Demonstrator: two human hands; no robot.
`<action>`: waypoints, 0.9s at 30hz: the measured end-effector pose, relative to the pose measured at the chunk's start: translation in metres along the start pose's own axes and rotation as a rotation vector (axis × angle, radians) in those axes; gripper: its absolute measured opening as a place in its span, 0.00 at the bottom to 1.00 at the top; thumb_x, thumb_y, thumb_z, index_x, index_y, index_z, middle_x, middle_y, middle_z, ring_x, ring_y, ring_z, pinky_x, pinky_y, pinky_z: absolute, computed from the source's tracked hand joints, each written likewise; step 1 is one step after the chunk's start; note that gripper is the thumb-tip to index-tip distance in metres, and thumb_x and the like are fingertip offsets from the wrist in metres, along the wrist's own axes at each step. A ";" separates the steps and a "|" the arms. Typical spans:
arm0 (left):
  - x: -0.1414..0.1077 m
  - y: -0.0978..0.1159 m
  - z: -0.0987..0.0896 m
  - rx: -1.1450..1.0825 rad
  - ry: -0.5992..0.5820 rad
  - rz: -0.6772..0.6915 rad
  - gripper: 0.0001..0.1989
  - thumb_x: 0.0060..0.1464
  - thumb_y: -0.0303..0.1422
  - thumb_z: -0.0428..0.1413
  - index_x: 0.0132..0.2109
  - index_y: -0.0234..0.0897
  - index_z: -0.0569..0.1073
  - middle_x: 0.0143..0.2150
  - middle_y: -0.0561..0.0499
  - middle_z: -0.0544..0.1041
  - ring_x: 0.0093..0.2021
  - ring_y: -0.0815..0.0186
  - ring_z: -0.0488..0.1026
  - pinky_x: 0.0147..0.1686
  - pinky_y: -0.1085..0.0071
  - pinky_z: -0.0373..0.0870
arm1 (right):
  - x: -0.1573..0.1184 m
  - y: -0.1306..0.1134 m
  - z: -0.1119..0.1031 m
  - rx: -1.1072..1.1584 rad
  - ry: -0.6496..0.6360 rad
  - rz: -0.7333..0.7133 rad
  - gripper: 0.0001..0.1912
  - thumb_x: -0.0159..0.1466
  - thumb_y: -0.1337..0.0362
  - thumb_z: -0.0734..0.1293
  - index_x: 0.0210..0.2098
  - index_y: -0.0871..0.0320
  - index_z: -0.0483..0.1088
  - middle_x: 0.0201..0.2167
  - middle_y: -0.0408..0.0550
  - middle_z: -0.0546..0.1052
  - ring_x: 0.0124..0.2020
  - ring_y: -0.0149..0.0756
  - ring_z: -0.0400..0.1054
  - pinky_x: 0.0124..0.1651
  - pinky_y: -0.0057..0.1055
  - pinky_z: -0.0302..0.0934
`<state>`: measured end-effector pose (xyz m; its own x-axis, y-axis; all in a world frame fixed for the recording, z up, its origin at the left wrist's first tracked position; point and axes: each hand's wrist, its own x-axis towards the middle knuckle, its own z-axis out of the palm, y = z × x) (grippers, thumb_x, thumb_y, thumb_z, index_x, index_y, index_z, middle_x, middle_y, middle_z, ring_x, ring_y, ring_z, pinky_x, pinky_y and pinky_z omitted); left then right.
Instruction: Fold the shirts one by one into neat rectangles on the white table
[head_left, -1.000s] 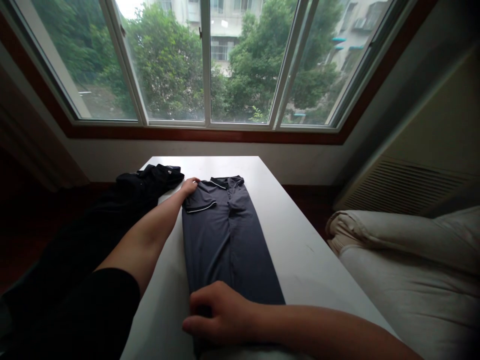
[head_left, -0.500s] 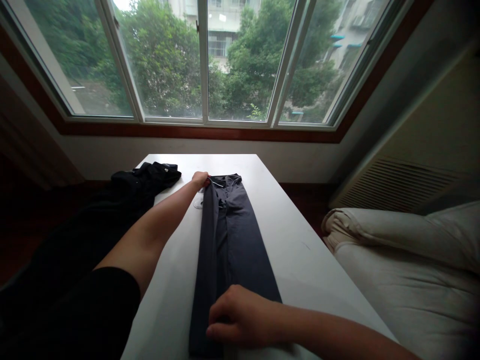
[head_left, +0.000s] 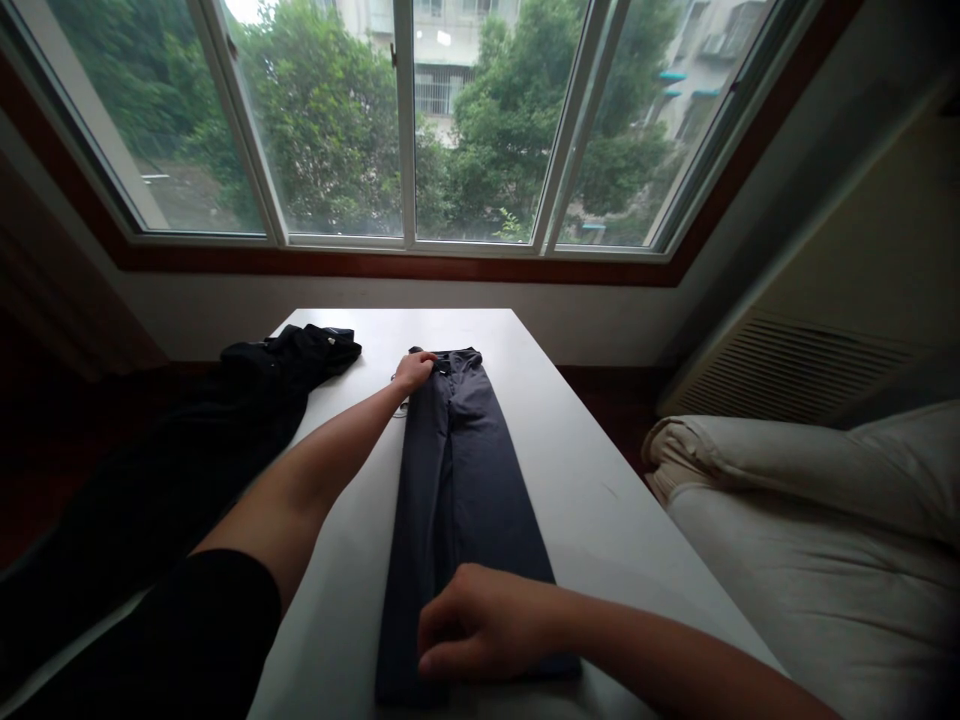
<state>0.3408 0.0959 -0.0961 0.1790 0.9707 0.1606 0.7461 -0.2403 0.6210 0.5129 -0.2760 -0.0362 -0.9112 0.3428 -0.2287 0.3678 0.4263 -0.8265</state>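
Dark grey trousers (head_left: 487,470) lie lengthwise on a white table (head_left: 600,500), waistband at the far end and hems towards me. My left hand (head_left: 415,370) is at the left corner of the waistband, fingers closed on the cloth. Beside it, thin pale cord loops lie on the table by the left edge of the trousers. Over the lower legs, close to the hems, my right hand (head_left: 480,620) is curled, thumb and fingers drawn together against the fabric. Its fingertips are partly hidden.
A heap of black clothing (head_left: 292,360) lies on the table's left edge and hangs down that side. To the right stands a cream padded seat or bedding (head_left: 810,500). A wide window (head_left: 480,245) with a brown frame runs above the table's far end.
My left hand has moved slightly right with the waistband's left side, and the raised left fold now lies flatter. My right hand has barely moved.
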 end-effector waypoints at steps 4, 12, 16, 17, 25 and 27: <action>0.000 -0.011 0.007 0.077 -0.075 0.077 0.30 0.57 0.28 0.52 0.67 0.38 0.74 0.63 0.46 0.78 0.62 0.56 0.73 0.62 0.65 0.67 | -0.003 0.003 -0.004 -0.119 -0.115 -0.019 0.14 0.70 0.52 0.68 0.39 0.56 0.79 0.24 0.38 0.74 0.26 0.27 0.67 0.30 0.23 0.56; -0.020 -0.028 0.024 0.303 -0.119 0.158 0.28 0.67 0.41 0.52 0.71 0.44 0.65 0.74 0.44 0.63 0.74 0.52 0.57 0.72 0.53 0.50 | -0.001 0.004 -0.007 -0.098 0.141 -0.075 0.14 0.72 0.55 0.66 0.45 0.57 0.78 0.33 0.43 0.79 0.32 0.29 0.72 0.36 0.23 0.60; -0.024 -0.027 0.030 0.373 -0.064 0.073 0.32 0.68 0.49 0.48 0.74 0.42 0.60 0.76 0.39 0.58 0.75 0.46 0.52 0.72 0.47 0.46 | 0.009 0.014 0.001 -0.320 0.217 -0.057 0.10 0.71 0.58 0.67 0.43 0.56 0.77 0.35 0.44 0.80 0.34 0.31 0.72 0.38 0.25 0.60; -0.024 -0.027 0.031 0.393 -0.049 0.022 0.34 0.68 0.51 0.47 0.74 0.40 0.60 0.76 0.37 0.58 0.75 0.44 0.52 0.71 0.47 0.47 | 0.013 0.018 0.003 -0.371 0.226 -0.064 0.10 0.71 0.58 0.66 0.42 0.56 0.77 0.35 0.44 0.79 0.34 0.31 0.72 0.37 0.26 0.60; -0.026 -0.033 0.032 0.445 -0.068 -0.065 0.37 0.67 0.53 0.44 0.74 0.38 0.59 0.77 0.34 0.54 0.76 0.43 0.48 0.71 0.44 0.42 | 0.028 0.033 0.002 -0.784 0.335 0.115 0.09 0.68 0.60 0.67 0.41 0.58 0.75 0.39 0.52 0.79 0.40 0.41 0.73 0.38 0.33 0.62; -0.029 -0.032 0.031 0.460 -0.088 -0.057 0.37 0.68 0.53 0.42 0.75 0.39 0.58 0.78 0.37 0.52 0.77 0.43 0.45 0.71 0.43 0.40 | 0.026 0.029 0.000 -0.774 0.257 0.132 0.09 0.66 0.61 0.67 0.42 0.58 0.75 0.38 0.50 0.80 0.38 0.40 0.74 0.36 0.32 0.61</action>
<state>0.3315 0.0755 -0.1441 0.1684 0.9840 0.0586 0.9595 -0.1772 0.2191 0.4995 -0.2548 -0.0662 -0.8149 0.5715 -0.0967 0.5787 0.7929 -0.1910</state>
